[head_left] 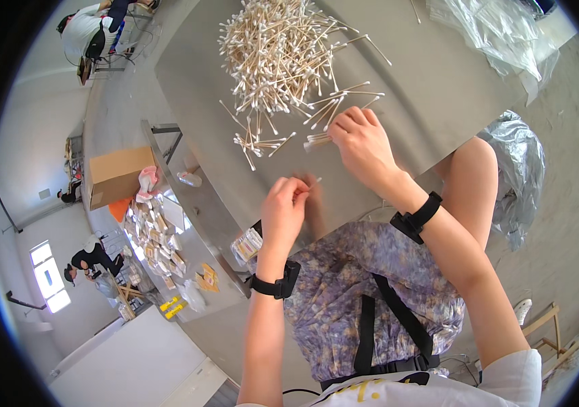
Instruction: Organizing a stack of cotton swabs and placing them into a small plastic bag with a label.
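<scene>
A large heap of cotton swabs [276, 57], with pale sticks and white tips, lies on the grey table [432, 88]. At its near edge a few loose swabs [262, 144] have spread out. My right hand [364, 146] is closed at the heap's near right side, its fingertips on a small bunch of cotton swabs [315, 142]. Closer to me, my left hand [284, 209] is pinched, with a small white tip showing past the fingers, apparently a cotton swab [318, 180]. The rest of that swab is hidden by the fingers.
Clear plastic bags [499, 34] lie at the table's far right. A packet of swabs [247, 244] sits by my left wrist. Leftward, another table holds many small packs [153, 237] and a cardboard box [121, 176]. Other people [92, 261] are farther off.
</scene>
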A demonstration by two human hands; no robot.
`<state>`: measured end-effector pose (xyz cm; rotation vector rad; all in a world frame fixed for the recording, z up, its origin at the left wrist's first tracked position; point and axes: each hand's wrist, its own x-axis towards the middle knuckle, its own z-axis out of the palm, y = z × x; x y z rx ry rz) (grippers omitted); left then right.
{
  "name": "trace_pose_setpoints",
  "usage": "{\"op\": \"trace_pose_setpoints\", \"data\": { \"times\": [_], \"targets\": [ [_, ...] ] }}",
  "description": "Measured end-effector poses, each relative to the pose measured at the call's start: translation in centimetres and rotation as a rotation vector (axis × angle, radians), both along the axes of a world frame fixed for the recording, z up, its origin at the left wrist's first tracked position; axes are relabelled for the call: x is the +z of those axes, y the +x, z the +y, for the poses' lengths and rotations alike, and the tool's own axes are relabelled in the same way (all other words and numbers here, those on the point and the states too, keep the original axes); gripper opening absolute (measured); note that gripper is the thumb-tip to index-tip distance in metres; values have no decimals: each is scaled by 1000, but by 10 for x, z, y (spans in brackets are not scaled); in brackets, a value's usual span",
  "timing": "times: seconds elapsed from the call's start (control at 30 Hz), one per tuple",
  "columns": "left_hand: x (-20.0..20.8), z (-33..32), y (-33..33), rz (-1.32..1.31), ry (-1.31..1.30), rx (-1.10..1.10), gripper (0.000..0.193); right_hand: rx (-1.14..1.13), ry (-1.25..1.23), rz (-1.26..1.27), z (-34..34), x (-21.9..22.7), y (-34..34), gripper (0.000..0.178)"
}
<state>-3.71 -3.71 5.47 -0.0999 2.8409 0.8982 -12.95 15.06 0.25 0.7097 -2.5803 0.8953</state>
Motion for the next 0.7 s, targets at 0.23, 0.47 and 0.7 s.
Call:
{"op": "trace_pose_setpoints", "data": {
  "times": [0.23,0.47,0.7],
  "targets": [
    [-3,26,-11,183,-94,-75,19,216,-104,-131,-3,7,17,13],
    [-8,32,-17,275,-55,-156,23,-23,104,-9,18,-10,-23,53],
    [-13,25,10,297,-69,-181,13,175,-51,-50,10,-9,-15,22]
  ]
}}
